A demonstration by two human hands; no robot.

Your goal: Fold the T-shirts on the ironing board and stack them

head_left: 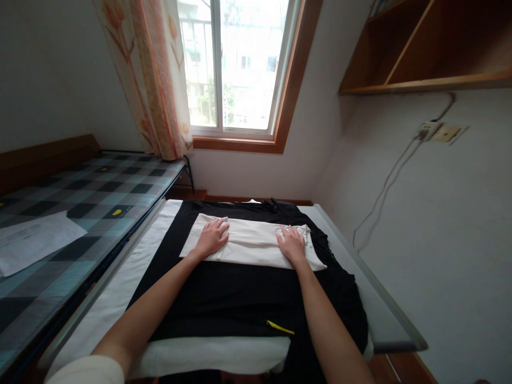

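We see white cloth (252, 240), folded into a long flat strip, lying crosswise on black cloth (232, 298), creased along its middle.

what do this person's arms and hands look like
The left hand and right hand are ungloved, with no visible rings or watch. The left arm wears a plain, pale sleeve, seen at the lower edge; the right arm shows no sleeve.

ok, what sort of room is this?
Likely a bedroom, maybe a dorm: a checked mattress along the left side, a flowered curtain beside the window, and a wooden wall shelf at right.
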